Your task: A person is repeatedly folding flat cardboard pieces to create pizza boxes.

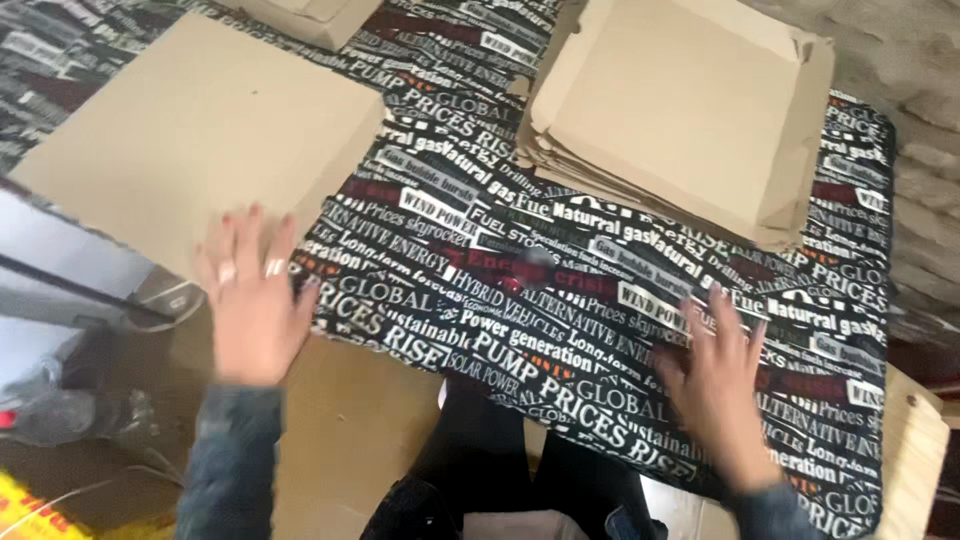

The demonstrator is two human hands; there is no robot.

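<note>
With both hands blurred and their fingers spread, grasping nothing, the left hand [252,300] at the near edge of the flat box [205,135] should press evenly while the right hand [715,385] steadies the cloth [560,290] on the counter [915,450].

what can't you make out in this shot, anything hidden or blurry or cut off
- Head view: both hands are motion-blurred; whether the left hand or right hand touches anything cannot be told.
- Folded cardboard box: its near edge is hidden behind the left hand.
- Stack of flat cardboard: top cut off by the frame; the count of sheets is too fine to tell.
- Grey object at the left: cut off by the edge and blurred.
</note>
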